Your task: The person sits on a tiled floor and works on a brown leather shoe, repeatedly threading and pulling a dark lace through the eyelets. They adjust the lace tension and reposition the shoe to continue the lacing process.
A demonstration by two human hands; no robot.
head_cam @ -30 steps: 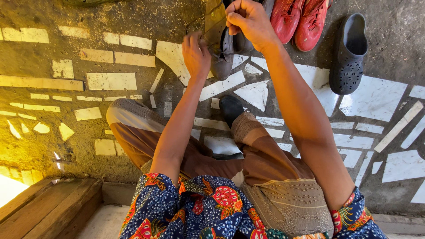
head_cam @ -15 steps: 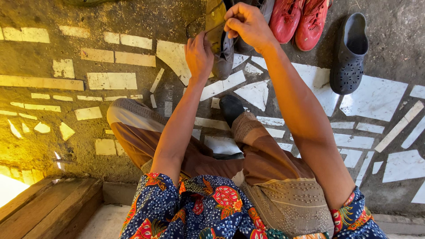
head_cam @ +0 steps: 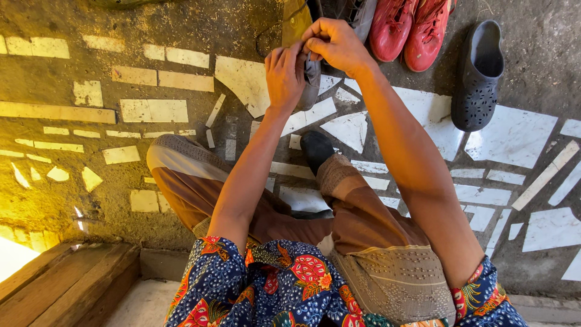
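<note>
I sit with both arms stretched forward over my knees. My left hand [head_cam: 284, 74] and my right hand [head_cam: 334, 43] are together on a small dark grey shoe [head_cam: 312, 80] held above the floor. The left hand's fingers wrap its near side. The fingers of the right hand pinch its top edge. Most of the shoe is hidden behind my hands. Below them, my foot in a black covering [head_cam: 316, 149] sticks out from brown trousers.
A pair of red shoes [head_cam: 413, 29] lies at the top, with a dark grey clog [head_cam: 478, 75] to their right. A yellow object [head_cam: 296, 19] lies just beyond my hands. The floor is rough concrete with white tile pieces [head_cam: 154, 111]. Wooden planks [head_cam: 57, 290] sit at the lower left.
My right hand has closed in on the top of the dark shoe, next to the left hand's fingers. The shoe stays at about the same place.
</note>
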